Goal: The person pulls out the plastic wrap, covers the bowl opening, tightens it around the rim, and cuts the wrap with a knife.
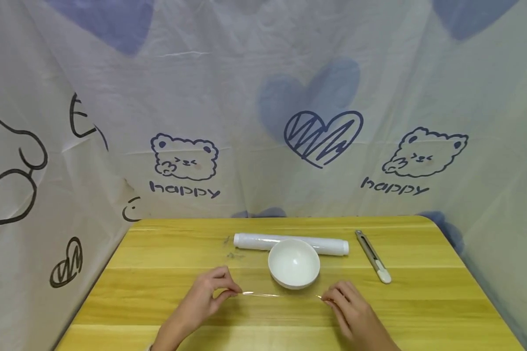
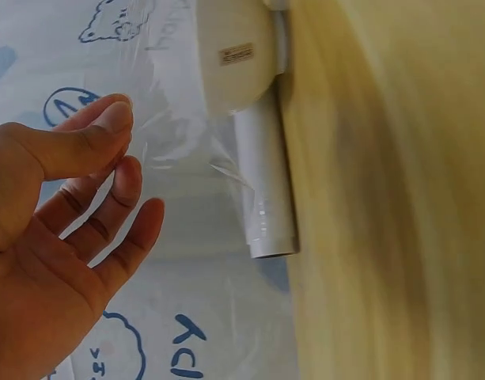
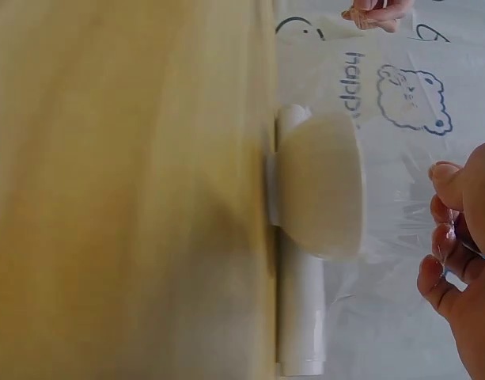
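A clear sheet of plastic wrap [image 1: 260, 294] stretches between my two hands, its near edge a shiny line in front of the white bowl [image 1: 294, 263]. My left hand [image 1: 205, 298] pinches one corner between thumb and index finger, left of the bowl. To the bowl's right, my right hand [image 1: 352, 312] pinches the other corner; its other fingers are loosely bent. Both wrist views show the film above the tabletop, around rim height. Upright behind the hands, the bowl partly hides the plastic wrap roll [image 1: 252, 242], which lies crosswise just behind it.
On the right of the wooden table [image 1: 158, 248] lies a utility knife [image 1: 372, 256] with a grey body and white end, slanting away from me. A white cloth [image 1: 246, 97] printed with hearts and bears hangs behind and at both sides of the table.
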Demonstrator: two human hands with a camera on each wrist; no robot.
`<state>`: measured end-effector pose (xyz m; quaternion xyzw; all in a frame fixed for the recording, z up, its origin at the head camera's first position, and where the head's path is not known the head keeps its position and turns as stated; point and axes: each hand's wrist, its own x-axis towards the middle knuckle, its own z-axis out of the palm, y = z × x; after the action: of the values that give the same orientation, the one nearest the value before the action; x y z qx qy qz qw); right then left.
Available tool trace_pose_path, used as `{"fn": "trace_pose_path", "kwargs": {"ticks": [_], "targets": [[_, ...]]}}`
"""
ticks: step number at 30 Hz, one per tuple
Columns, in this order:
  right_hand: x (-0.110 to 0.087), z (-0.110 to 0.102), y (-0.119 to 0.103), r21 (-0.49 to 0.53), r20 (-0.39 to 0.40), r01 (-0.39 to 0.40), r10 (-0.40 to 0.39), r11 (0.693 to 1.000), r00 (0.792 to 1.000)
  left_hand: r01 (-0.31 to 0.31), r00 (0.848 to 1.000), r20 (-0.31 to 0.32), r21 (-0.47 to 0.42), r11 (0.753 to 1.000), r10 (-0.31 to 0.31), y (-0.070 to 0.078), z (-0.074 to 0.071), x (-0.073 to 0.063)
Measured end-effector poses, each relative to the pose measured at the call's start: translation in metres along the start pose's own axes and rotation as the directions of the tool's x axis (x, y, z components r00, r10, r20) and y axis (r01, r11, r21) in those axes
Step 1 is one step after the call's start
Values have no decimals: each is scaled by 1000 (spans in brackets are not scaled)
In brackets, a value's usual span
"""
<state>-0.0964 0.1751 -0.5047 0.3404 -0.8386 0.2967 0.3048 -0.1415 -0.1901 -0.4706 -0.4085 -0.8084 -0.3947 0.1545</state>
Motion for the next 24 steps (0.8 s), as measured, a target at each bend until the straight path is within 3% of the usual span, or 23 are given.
{"fn": "trace_pose_path", "kwargs": {"ticks": [7, 13, 17, 24], "targets": [[-13, 7, 2, 11, 50, -15, 15, 1000, 999, 4, 999, 41, 97, 995, -8, -3, 11, -11], [-17, 11, 4, 38, 49, 1, -3, 999, 999, -12, 998, 66, 218, 976, -3, -3, 18, -16], [-19, 11, 6, 53, 68, -4, 1, 999, 998, 42, 993, 101, 251, 967, -69, -3, 22, -17], [-23, 13, 10, 72, 96, -27, 20, 997, 995, 144, 965, 184, 229, 963, -188, -8, 30, -12]]}}
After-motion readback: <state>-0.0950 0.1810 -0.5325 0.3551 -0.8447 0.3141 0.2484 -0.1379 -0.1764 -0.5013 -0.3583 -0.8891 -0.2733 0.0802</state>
